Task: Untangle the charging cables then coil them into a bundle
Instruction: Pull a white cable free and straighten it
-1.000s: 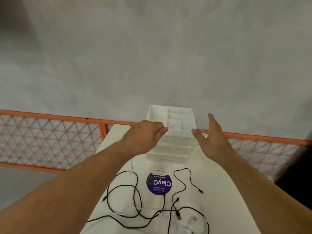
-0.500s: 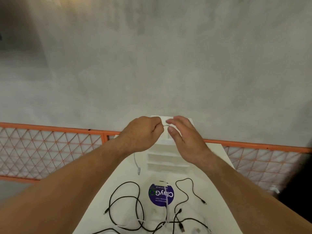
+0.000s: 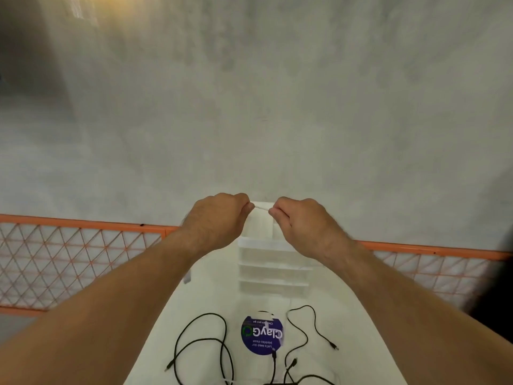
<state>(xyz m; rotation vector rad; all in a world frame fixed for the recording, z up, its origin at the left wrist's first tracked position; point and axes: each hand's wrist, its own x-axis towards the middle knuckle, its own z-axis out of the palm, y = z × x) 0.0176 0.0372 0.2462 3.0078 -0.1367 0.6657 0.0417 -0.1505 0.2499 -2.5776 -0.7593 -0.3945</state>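
A white cable (image 3: 261, 208) is stretched short between my two raised hands. My left hand (image 3: 219, 218) pinches one side of it and my right hand (image 3: 298, 222) pinches the other, both with curled fingers, above the far end of the white table (image 3: 211, 295). A white plug end (image 3: 187, 277) hangs below my left forearm. Several black cables (image 3: 202, 343) lie tangled in loops on the table near me, with loose plug ends pointing left and right.
A white compartment organizer (image 3: 273, 269) stands at the table's far end under my hands. A round purple sticker (image 3: 262, 336) marks the tabletop. An orange mesh railing (image 3: 83, 245) runs behind the table, with grey floor beyond.
My right hand came in from the right, took hold of the white cable beside my left hand, and the two hands then drew slightly apart. The view tilted upward.
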